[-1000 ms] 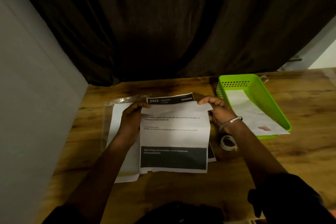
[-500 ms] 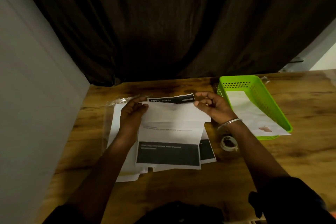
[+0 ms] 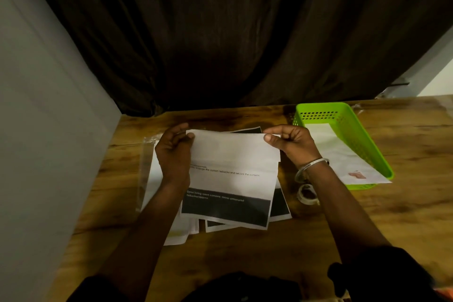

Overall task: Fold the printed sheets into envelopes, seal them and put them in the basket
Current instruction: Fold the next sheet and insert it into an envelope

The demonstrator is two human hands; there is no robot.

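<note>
1. The printed sheet (image 3: pixel 232 174) is held over the middle of the desk (image 3: pixel 245 252), nearer its far edge. Its top part is folded down, so a blank white flap covers the upper text, and a black band with pale print runs along its near edge
2. The left hand (image 3: pixel 174 152) grips the sheet's far left corner, fingers curled at the paper's edge
3. The right hand (image 3: pixel 291 144) pinches the far right corner between thumb and curled fingers (a metal bangle (image 3: pixel 311 165) sits on that wrist)
4. Under the sheet lies a loose stack of printed sheets (image 3: pixel 282 206), with a clear plastic sleeve (image 3: pixel 147 154) showing at its left
5. A tape roll (image 3: pixel 306 195) lies on the desk just beside the right wrist
6. The green basket (image 3: pixel 318 117) stands toward the desk's far right, holding a white envelope (image 3: pixel 343 159) that overhangs its near rim
</note>
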